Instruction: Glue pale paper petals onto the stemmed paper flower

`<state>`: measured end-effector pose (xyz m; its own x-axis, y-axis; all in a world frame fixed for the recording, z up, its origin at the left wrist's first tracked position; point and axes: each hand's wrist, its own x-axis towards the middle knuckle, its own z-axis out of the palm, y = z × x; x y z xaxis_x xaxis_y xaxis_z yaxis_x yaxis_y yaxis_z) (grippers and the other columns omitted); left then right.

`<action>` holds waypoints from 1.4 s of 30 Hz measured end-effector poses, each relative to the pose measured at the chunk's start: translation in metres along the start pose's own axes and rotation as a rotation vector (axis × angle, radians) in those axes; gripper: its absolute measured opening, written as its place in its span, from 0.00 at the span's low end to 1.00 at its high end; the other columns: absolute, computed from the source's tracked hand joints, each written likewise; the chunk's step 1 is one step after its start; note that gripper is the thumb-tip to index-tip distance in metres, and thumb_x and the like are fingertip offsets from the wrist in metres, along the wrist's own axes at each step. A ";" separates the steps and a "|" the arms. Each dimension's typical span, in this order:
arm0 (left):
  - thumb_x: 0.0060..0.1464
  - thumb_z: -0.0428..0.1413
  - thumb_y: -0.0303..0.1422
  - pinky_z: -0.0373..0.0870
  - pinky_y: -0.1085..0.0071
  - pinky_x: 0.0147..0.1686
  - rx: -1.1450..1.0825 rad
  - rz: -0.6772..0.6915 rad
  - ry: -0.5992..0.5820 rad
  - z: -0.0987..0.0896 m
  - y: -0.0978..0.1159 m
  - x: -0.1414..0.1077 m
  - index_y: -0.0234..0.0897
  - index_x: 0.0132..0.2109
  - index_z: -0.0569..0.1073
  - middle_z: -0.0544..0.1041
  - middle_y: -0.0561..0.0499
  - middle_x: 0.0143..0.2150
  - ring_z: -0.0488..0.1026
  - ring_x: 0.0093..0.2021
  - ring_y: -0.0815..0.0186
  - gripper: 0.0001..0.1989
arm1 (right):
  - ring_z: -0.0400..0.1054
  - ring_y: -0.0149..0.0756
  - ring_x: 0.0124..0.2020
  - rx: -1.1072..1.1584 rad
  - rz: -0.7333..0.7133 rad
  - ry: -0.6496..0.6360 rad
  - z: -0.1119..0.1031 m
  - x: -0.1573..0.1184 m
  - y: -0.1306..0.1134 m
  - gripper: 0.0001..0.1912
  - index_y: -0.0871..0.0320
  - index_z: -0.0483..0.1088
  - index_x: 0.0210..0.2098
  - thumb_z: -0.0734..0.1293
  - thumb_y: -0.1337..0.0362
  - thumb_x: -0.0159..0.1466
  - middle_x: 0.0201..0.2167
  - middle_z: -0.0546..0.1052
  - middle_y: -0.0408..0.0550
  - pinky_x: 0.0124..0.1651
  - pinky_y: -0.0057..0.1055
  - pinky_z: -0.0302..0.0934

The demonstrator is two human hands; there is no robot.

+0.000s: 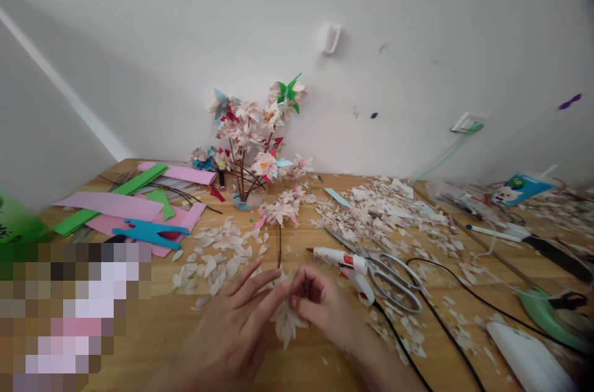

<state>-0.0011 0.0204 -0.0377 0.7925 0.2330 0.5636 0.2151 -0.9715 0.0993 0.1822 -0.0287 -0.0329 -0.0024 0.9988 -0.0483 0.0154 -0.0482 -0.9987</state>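
A pale flower of dried petals [286,321] lies on the wooden table between my hands, low in the head view. My left hand [244,308] reaches over its left side, fingers spread and nearly flat, the index fingertip touching the petals. The fingers of my right hand [315,299] are curled and pinched at the flower's upper right edge; what they grip is too small to tell. Just beyond, a second flower with pink tips [282,209] has a brown stem [279,247] pointing towards my hands. Loose petals [223,253] are scattered at the left.
Right of my hands lie a glue gun [341,259], with a black cable, and scissors [394,284]. A vase of flower branches [250,144] stands by the wall. Coloured paper strips [111,203] lie at the left, a petal heap [380,209] at the right.
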 end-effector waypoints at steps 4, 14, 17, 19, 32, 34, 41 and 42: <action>0.43 0.46 0.17 0.56 0.49 0.58 0.022 0.020 0.008 0.002 0.000 -0.001 0.31 0.61 0.51 0.70 0.40 0.55 0.56 0.62 0.58 0.36 | 0.53 0.23 0.14 0.091 0.057 0.002 -0.001 0.001 0.003 0.06 0.56 0.60 0.22 0.64 0.68 0.47 0.14 0.61 0.33 0.17 0.22 0.49; 0.53 0.50 0.35 0.57 0.47 0.55 -1.151 -0.469 0.080 0.011 -0.008 -0.002 0.43 0.64 0.42 0.71 0.41 0.50 0.65 0.56 0.54 0.36 | 0.54 0.21 0.16 0.618 0.382 -0.349 -0.018 0.006 0.020 0.08 0.61 0.66 0.24 0.67 0.71 0.42 0.18 0.66 0.38 0.17 0.19 0.47; 0.45 0.57 0.43 0.65 0.52 0.48 -1.584 -0.434 0.049 0.020 -0.012 0.004 0.48 0.62 0.50 0.74 0.46 0.43 0.72 0.47 0.55 0.38 | 0.53 0.21 0.16 0.680 0.420 -0.451 -0.017 0.008 0.028 0.11 0.62 0.67 0.27 0.70 0.69 0.42 0.19 0.64 0.38 0.18 0.19 0.46; 0.43 0.59 0.43 0.67 0.56 0.44 -1.725 -0.475 0.018 0.022 -0.011 0.006 0.48 0.61 0.53 0.75 0.47 0.42 0.73 0.45 0.55 0.39 | 0.54 0.21 0.16 0.702 0.419 -0.470 -0.015 0.009 0.032 0.12 0.62 0.67 0.28 0.71 0.68 0.43 0.20 0.65 0.38 0.19 0.19 0.47; 0.40 0.62 0.44 0.66 0.66 0.32 -1.593 -0.810 0.088 0.042 -0.013 -0.007 0.44 0.60 0.54 0.79 0.49 0.32 0.75 0.32 0.63 0.42 | 0.52 0.19 0.14 0.860 0.409 -0.409 -0.008 0.013 0.041 0.11 0.66 0.69 0.26 0.69 0.71 0.42 0.17 0.68 0.40 0.18 0.19 0.43; 0.40 0.63 0.43 0.66 0.67 0.32 -1.629 -0.771 0.087 0.041 -0.013 -0.007 0.45 0.61 0.53 0.79 0.49 0.34 0.76 0.32 0.63 0.43 | 0.51 0.19 0.13 0.876 0.412 -0.405 -0.007 0.014 0.042 0.10 0.65 0.69 0.26 0.68 0.71 0.41 0.16 0.68 0.40 0.17 0.19 0.42; 0.42 0.64 0.33 0.67 0.68 0.36 -1.716 -0.695 0.128 0.032 -0.005 -0.001 0.45 0.60 0.53 0.78 0.51 0.33 0.76 0.36 0.63 0.40 | 0.51 0.20 0.13 0.908 0.429 -0.384 -0.008 0.015 0.048 0.08 0.65 0.69 0.24 0.67 0.72 0.42 0.14 0.67 0.39 0.17 0.19 0.43; 0.42 0.64 0.33 0.67 0.67 0.37 -1.703 -0.698 0.133 0.031 -0.004 -0.001 0.45 0.60 0.53 0.78 0.51 0.33 0.76 0.36 0.63 0.40 | 0.52 0.20 0.13 0.910 0.435 -0.376 -0.008 0.015 0.049 0.09 0.65 0.70 0.25 0.67 0.72 0.42 0.14 0.68 0.39 0.18 0.19 0.44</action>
<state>0.0153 0.0259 -0.0642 0.7604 0.6408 0.1059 -0.3620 0.2828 0.8883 0.1913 -0.0165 -0.0823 -0.4856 0.8379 -0.2490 -0.6603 -0.5383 -0.5237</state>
